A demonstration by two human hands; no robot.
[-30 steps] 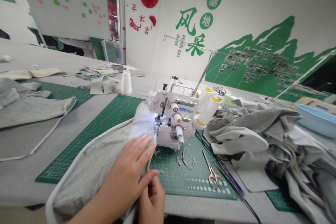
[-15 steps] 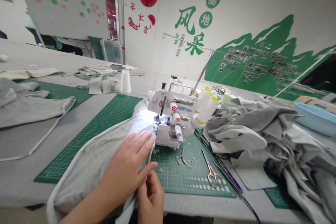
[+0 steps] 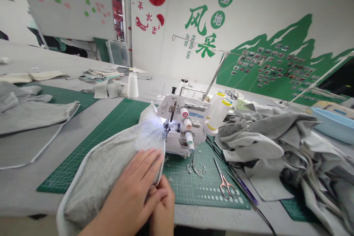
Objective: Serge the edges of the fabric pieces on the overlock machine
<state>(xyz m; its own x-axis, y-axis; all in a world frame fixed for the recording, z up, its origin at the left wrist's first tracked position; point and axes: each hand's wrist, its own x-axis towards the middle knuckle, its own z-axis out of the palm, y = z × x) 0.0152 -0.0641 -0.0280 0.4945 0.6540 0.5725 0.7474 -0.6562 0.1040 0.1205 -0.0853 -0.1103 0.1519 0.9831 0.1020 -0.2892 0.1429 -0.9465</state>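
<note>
A grey piece of fabric [image 3: 110,158] with a pale edge lies under the lit presser foot of a white overlock sewing machine [image 3: 181,118] and spreads toward me. My left hand [image 3: 138,184] rests flat on it, fingers stretched and close together, a short way in front of the foot. Just below and to the right, my right hand [image 3: 164,201] pinches the fabric's right edge. Its fingertips are partly hidden behind my left thumb. Several cones of white thread [image 3: 219,110] stand at the machine's right side.
Scissors [image 3: 226,184] and purple-handled tweezers [image 3: 243,188] lie on the green cutting mat [image 3: 204,191], among fabric scraps. Heaped grey cloth [image 3: 276,136] is at the right, beside a blue basin [image 3: 332,121]. More grey pieces [image 3: 30,140] lie left; a thread cone [image 3: 132,86] stands behind.
The fabric has shifted forward and right, with its far corner now showing behind the foot. My left fingertips are slightly farther from the foot, and my right hand has moved slightly up its edge.
</note>
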